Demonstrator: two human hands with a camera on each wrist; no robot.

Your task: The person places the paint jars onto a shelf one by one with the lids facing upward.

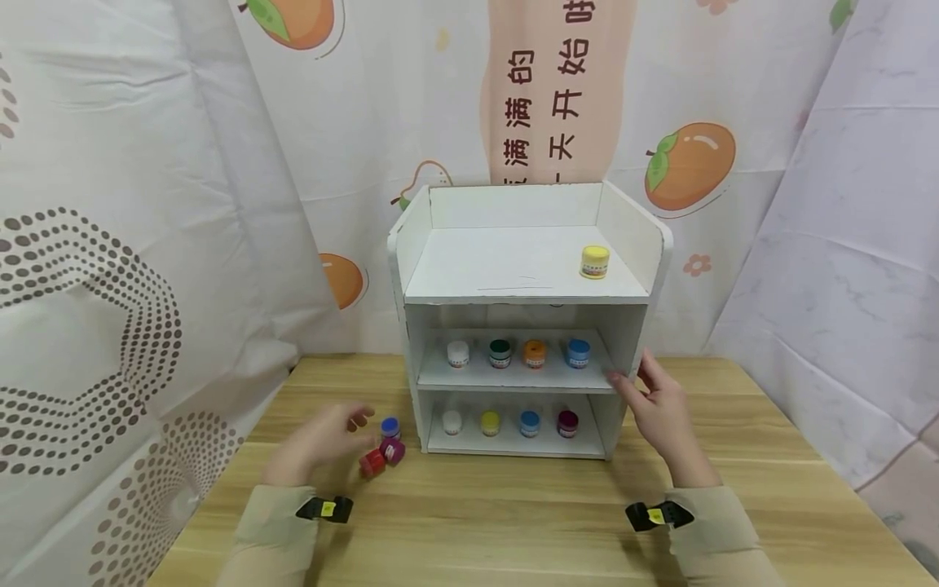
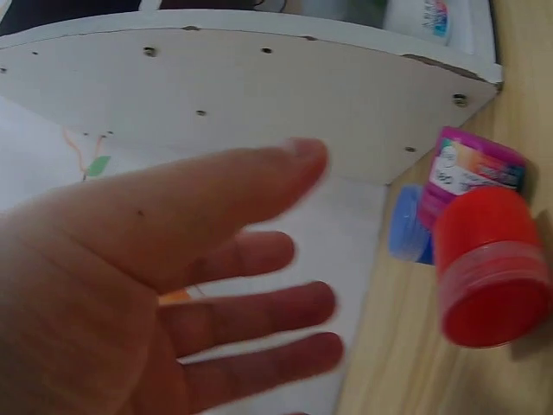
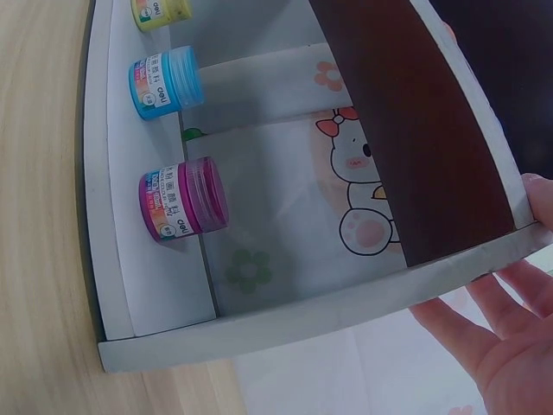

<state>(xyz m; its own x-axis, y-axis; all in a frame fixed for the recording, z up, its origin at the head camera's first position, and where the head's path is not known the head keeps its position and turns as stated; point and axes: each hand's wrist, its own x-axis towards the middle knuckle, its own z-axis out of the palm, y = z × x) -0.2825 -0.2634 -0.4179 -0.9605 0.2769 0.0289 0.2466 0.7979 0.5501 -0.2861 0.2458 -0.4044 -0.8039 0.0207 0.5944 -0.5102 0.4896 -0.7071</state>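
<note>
My left hand (image 1: 333,436) hovers just left of several paint jars on the table, fingers apart and holding nothing. Those jars are red (image 2: 492,268), magenta (image 2: 467,173) and blue (image 1: 390,427); the red and magenta ones lie tipped over. In the middle stands a white three-level shelf (image 1: 506,253). At its right side panel, my right hand (image 1: 660,408) grips the edge, with the thumb at the front by the middle board and the fingers along the outer face. A magenta paint jar (image 3: 184,199) stands on the bottom board near that panel.
One yellow jar (image 1: 594,262) stands on the top board. White, dark green, orange (image 1: 535,354) and blue jars line the middle board. White, yellow (image 1: 490,422), blue and magenta jars line the bottom one. A printed curtain (image 1: 352,122) hangs behind the wooden table (image 1: 469,522).
</note>
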